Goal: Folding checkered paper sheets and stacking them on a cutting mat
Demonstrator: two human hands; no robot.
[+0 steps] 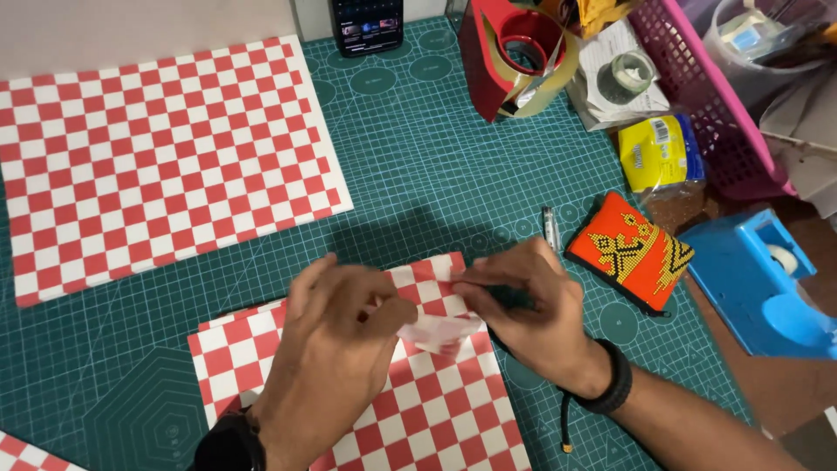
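Checkered paper (436, 401): red-and-white sheet just in front of the big checkered sheet (166, 157), its top corner folded over.
Grip: left hand (336, 349) and right hand (532, 310) both pinch that folded corner shut.
Risk: the pinch may slip, I judge, skewing the crease or tearing thin paper.
Surface: green cutting mat (418, 174); beaded pouch (632, 251) and tape dispenser (514, 52) right of the big sheet.

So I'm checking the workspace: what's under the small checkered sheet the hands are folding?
The green cutting mat lies under the checkered sheet. Both hands cover the fold, so that part is hidden.
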